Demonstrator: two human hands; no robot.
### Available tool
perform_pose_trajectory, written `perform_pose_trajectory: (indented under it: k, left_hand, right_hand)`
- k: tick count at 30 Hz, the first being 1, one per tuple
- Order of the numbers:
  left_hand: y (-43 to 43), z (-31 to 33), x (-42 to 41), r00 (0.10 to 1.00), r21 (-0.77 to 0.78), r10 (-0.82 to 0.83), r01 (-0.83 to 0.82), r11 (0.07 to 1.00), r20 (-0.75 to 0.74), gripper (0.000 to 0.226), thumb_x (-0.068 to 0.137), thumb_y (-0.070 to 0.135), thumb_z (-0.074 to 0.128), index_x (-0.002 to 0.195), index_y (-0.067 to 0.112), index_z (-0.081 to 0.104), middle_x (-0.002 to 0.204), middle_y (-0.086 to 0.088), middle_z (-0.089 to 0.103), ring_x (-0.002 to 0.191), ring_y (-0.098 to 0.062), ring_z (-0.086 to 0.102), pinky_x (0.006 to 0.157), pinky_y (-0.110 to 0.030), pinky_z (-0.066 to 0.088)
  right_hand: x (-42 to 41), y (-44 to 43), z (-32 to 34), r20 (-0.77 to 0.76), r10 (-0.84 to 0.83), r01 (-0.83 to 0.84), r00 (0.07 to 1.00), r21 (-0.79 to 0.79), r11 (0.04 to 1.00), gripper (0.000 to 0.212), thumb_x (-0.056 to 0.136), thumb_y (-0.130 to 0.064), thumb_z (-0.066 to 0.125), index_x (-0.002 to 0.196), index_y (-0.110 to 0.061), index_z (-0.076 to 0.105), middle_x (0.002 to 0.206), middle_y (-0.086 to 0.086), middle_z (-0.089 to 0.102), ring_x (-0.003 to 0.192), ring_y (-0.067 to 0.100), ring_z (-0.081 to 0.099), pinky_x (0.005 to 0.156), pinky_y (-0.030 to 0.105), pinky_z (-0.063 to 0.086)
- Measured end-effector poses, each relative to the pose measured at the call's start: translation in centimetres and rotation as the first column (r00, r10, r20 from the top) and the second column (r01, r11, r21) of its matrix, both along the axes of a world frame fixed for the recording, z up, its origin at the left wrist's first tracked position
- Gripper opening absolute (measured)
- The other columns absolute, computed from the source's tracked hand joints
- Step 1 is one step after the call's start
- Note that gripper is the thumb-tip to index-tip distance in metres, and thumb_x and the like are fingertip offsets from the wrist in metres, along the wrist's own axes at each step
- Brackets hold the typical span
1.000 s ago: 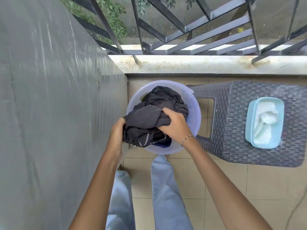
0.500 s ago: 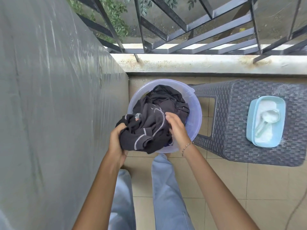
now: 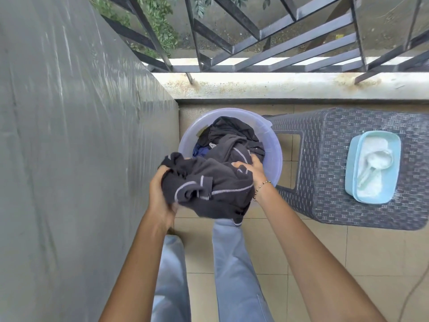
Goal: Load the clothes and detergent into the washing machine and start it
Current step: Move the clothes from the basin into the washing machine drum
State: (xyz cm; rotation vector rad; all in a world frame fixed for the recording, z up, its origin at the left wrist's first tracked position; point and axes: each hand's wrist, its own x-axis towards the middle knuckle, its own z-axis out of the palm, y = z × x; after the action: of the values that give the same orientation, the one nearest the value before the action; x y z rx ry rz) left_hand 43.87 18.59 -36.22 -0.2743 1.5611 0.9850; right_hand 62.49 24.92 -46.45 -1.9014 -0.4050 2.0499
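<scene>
Dark grey pale-seamed garment (image 3: 209, 189): my left hand (image 3: 160, 194) and right hand (image 3: 251, 170) both clench it above the round lilac plastic tub (image 3: 276, 154), its far end seemingly inside.

The garment (image 3: 209, 189) bunched in the fingers (image 3: 241, 164) of the left hand (image 3: 160, 194) and right hand (image 3: 250, 170) is soft, matt dark-grey cloth with paler stitched seams. Just beyond the fingers, the bucket (image 3: 274, 145) is smooth, translucent lilac plastic with a faint sheen. Right of the fingers, the stool (image 3: 325, 159) is matt grey plastic moulded in a bumpy woven pattern; the box (image 3: 350, 182) on it is smooth pale-blue plastic holding fine white powder (image 3: 371, 189) and a whitish plastic scoop (image 3: 376, 163). Left of the fingers the wall (image 3: 69, 135) is dull, streaky grey. Far beyond them the railing (image 3: 290, 38) is dark painted metal
</scene>
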Motion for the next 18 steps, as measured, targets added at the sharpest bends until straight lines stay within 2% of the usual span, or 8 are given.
perform_pose_trajectory:
  k: [3, 6, 8, 9, 12, 15, 17, 18]
  left_hand:
    - [-0.4, -2.5, -0.7, 0.989, -0.091, -0.042, 0.029, 0.995, -0.145, 0.031, 0.091, 0.03, 0.046, 0.108, 0.011, 0.064, 0.097, -0.005, 0.067, 0.088, -0.02, 0.063, 0.068, -0.032, 0.055]
    - [0.1, -3.7, -0.1, 0.975, -0.149, -0.037, 0.004, 0.989, -0.22, 0.045, 0.09, 0.035, 0.05, 0.129, 0.014, 0.052, 0.114, -0.005, 0.065, 0.092, -0.015, 0.064, 0.064, -0.028, 0.058]
    - [0.6, -3.7, 1.1, 0.983, -0.113, -0.02, 0.0, 0.994, -0.18, 0.061, 0.088, 0.048, 0.057, 0.138, 0.02, 0.038, 0.123, -0.001, 0.06, 0.101, -0.014, 0.063, 0.076, -0.037, 0.059]
    - [0.9, -3.6, 1.8, 0.99, -0.088, -0.017, 0.005, 0.996, -0.137, 0.074, 0.082, 0.056, 0.062, 0.141, 0.027, 0.029, 0.126, 0.002, 0.057, 0.107, -0.015, 0.062, 0.08, -0.042, 0.059]
    - [1.7, -3.5, 3.1, 0.991, -0.05, -0.125, 0.122, 0.991, -0.05, 0.098, 0.065, 0.065, 0.073, 0.142, 0.042, 0.016, 0.128, 0.005, 0.055, 0.111, -0.018, 0.061, 0.075, -0.042, 0.058]
    - [1.8, -4.2, 2.7, 0.986, -0.059, -0.152, 0.148, 0.987, -0.068, 0.091, 0.073, 0.037, 0.079, 0.143, 0.033, 0.02, 0.124, -0.001, 0.06, 0.1, -0.015, 0.066, 0.072, -0.03, 0.057]
    - [1.7, -4.5, 2.0, 0.978, -0.061, -0.157, 0.151, 0.987, -0.134, 0.071, 0.081, 0.015, 0.072, 0.14, 0.021, 0.033, 0.113, -0.004, 0.064, 0.084, -0.01, 0.068, 0.063, -0.023, 0.055]
    - [1.7, -4.3, 1.7, 0.975, -0.052, -0.158, 0.151, 0.987, -0.157, 0.057, 0.083, 0.009, 0.067, 0.134, 0.017, 0.042, 0.105, -0.005, 0.065, 0.075, -0.009, 0.067, 0.057, -0.021, 0.054]
  right_hand:
    - [0.8, -0.1, 0.5, 0.089, -0.125, 0.115, 0.988, 0.11, 0.987, 0.069, 0.069, -0.012, 0.078, 0.131, -0.017, 0.048, 0.119, 0.007, 0.066, 0.1, 0.027, 0.067, 0.087, 0.044, 0.056]
    - [0.5, -0.7, 1.6, 0.123, -0.142, 0.112, 0.982, 0.223, 0.968, 0.054, 0.071, -0.012, 0.074, 0.121, -0.02, 0.055, 0.112, 0.004, 0.068, 0.101, 0.023, 0.067, 0.089, 0.042, 0.055]
    - [-0.6, -1.5, 2.9, 0.203, -0.034, -0.045, 0.979, 0.374, 0.926, 0.034, 0.073, -0.005, 0.069, 0.099, -0.026, 0.061, 0.097, -0.002, 0.066, 0.092, 0.014, 0.065, 0.085, 0.034, 0.054]
    - [-1.1, -1.9, 3.4, 0.252, 0.033, -0.149, 0.967, 0.455, 0.878, 0.035, 0.071, 0.0, 0.067, 0.089, -0.03, 0.06, 0.091, -0.004, 0.061, 0.087, 0.005, 0.062, 0.083, 0.027, 0.051]
    - [-2.8, -3.6, 5.0, 0.348, 0.274, -0.441, 0.897, 0.647, 0.622, 0.029, 0.062, 0.002, 0.063, 0.08, -0.021, 0.065, 0.086, -0.004, 0.056, 0.083, -0.005, 0.054, 0.081, 0.012, 0.042]
    - [-3.3, -4.6, 6.0, 0.326, 0.519, -0.592, 0.79, 0.627, 0.506, 0.023, 0.068, -0.007, 0.06, 0.087, -0.011, 0.073, 0.091, -0.003, 0.062, 0.089, 0.009, 0.06, 0.085, 0.018, 0.046]
    - [-3.0, -4.6, 6.9, 0.206, 0.577, -0.57, 0.79, 0.596, 0.567, 0.023, 0.077, -0.007, 0.057, 0.09, -0.012, 0.075, 0.096, -0.003, 0.066, 0.09, 0.011, 0.062, 0.085, 0.019, 0.048]
    - [-2.8, -4.4, 7.3, 0.174, 0.528, -0.516, 0.831, 0.593, 0.618, 0.023, 0.08, -0.004, 0.056, 0.091, -0.012, 0.075, 0.099, -0.002, 0.066, 0.089, 0.01, 0.063, 0.083, 0.017, 0.048]
